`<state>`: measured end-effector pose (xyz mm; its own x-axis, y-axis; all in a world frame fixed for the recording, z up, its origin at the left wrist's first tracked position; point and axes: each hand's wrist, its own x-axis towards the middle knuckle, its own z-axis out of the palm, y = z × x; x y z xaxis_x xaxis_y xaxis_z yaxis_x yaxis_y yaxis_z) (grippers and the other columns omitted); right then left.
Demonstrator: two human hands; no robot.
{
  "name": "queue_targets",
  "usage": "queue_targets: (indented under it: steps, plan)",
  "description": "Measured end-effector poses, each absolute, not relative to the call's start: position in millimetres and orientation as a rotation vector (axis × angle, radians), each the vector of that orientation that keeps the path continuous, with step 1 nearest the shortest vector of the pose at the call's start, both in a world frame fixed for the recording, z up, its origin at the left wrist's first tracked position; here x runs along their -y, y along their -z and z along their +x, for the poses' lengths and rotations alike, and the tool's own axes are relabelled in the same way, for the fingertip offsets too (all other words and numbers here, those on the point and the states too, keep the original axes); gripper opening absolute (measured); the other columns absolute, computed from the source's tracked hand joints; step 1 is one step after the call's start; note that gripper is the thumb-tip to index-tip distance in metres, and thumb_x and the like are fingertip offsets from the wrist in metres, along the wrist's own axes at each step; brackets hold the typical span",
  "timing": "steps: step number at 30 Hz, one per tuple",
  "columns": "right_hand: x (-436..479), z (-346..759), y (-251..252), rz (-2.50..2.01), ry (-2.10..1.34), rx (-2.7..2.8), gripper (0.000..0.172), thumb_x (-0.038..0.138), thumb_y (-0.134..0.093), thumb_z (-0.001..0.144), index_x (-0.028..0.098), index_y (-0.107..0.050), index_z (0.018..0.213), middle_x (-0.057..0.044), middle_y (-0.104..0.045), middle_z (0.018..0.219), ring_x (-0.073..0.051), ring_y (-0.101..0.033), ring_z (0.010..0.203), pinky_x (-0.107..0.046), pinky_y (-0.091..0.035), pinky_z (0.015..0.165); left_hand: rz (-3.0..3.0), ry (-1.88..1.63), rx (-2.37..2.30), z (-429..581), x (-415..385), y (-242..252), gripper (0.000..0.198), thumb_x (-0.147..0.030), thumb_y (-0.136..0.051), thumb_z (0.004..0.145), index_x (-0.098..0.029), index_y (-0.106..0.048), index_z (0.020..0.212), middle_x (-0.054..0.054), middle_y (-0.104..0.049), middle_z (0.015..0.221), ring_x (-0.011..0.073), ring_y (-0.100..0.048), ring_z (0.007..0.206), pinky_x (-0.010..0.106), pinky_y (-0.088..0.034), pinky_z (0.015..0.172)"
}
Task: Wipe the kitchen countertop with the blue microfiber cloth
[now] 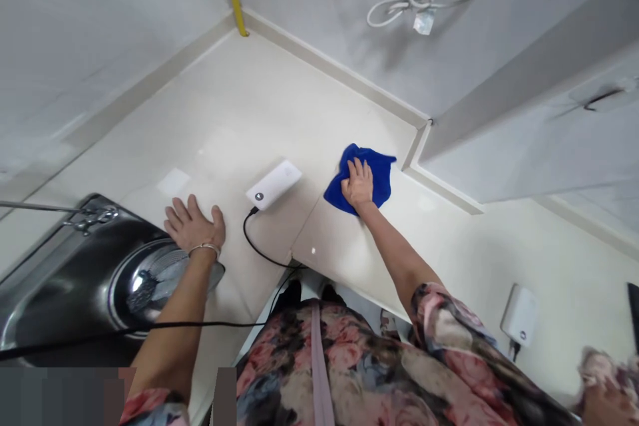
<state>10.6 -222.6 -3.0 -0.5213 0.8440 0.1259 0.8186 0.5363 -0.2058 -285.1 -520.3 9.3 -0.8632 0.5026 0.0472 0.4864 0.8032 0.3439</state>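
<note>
Blue cloth (372, 176) lies bunched on the cream surface (239, 120) near the corner by the wall, pressed flat under the right hand (357, 184), fingers spread and palm down rather than gripping. The left hand (194, 225) rests open and flat on the surface, holding nothing, beside the sink (54, 279). A white power bank (273, 184) with its black cable (259, 246) sits between the hands. Wiping looks under way: the surface shows no obvious dirt, so how much remains is hard to tell.

Both hands lie flat, fingers spread: left (194, 226), right (357, 184) outstretched.
</note>
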Motion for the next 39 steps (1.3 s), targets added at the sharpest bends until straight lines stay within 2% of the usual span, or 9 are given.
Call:
queue_targets:
  steps: [4,9,15,20,30,34,39]
  plan:
    - [256,-12,-1,-1.268,-0.242,2.645,0.058,0.021,-0.046,0.089,0.009,-0.055,0.146,-0.019,-0.046,0.159,-0.038,-0.034,0.149,-0.055,-0.032,0.116,0.793,-0.553,-2.944,-284,521,-8,0.071,-0.051,-0.042,0.103,-0.011,-0.033,0.161,0.021,-0.020,0.172,0.0401,-0.011,0.160,0.061,-0.009,0.128]
    - [325,-2,-5,-1.045,-0.333,2.758,0.053,0.018,-0.049,0.090,0.011,-0.060,0.142,-0.018,-0.052,0.154,-0.038,-0.036,0.146,-0.051,-0.036,0.107,0.796,-0.581,-2.927,-282,521,-8,0.070,-0.049,-0.044,0.105,-0.010,-0.032,0.161,0.022,-0.018,0.172,0.0387,-0.009,0.160,0.060,-0.006,0.128]
    - [394,12,-1,-0.708,-0.466,2.885,0.052,0.016,-0.054,0.087,0.015,-0.065,0.138,-0.014,-0.058,0.149,-0.034,-0.041,0.144,-0.047,-0.035,0.109,0.830,-0.644,-2.922,-282,522,-8,0.069,-0.045,-0.046,0.105,-0.008,-0.032,0.161,0.024,-0.018,0.171,0.0390,-0.007,0.159,0.059,-0.004,0.127]
    - [372,32,3,-0.559,-0.450,2.886,0.048,0.016,-0.053,0.088,0.019,-0.068,0.134,-0.011,-0.062,0.146,-0.030,-0.046,0.141,-0.043,-0.037,0.109,0.801,-0.655,-2.908,-284,521,-7,0.069,-0.044,-0.047,0.104,-0.007,-0.033,0.160,0.025,-0.017,0.171,0.0393,-0.007,0.159,0.060,-0.003,0.127]
    - [254,21,4,-1.094,-0.215,2.636,0.048,0.018,-0.044,0.092,0.018,-0.066,0.134,-0.011,-0.059,0.149,-0.033,-0.043,0.141,-0.048,-0.036,0.111,0.745,-0.602,-2.959,-282,520,-8,0.071,-0.048,-0.047,0.099,-0.013,-0.038,0.160,0.019,-0.023,0.172,0.0359,-0.012,0.160,0.058,-0.009,0.129]
    - [269,17,8,-1.042,-0.212,2.654,0.047,0.018,-0.045,0.089,0.018,-0.067,0.131,-0.011,-0.060,0.146,-0.033,-0.042,0.141,-0.050,-0.035,0.111,0.684,-0.567,-2.947,-279,518,-14,0.072,-0.051,-0.045,0.097,-0.018,-0.038,0.161,0.013,-0.021,0.174,0.0335,-0.009,0.161,0.057,-0.009,0.130]
    - [330,10,3,-0.892,-0.301,2.784,0.047,0.016,-0.050,0.087,0.019,-0.066,0.132,-0.012,-0.059,0.146,-0.033,-0.041,0.142,-0.050,-0.035,0.112,0.710,-0.588,-2.932,-278,517,-16,0.072,-0.050,-0.045,0.099,-0.014,-0.038,0.160,0.017,-0.022,0.172,0.0349,-0.011,0.161,0.055,-0.008,0.130]
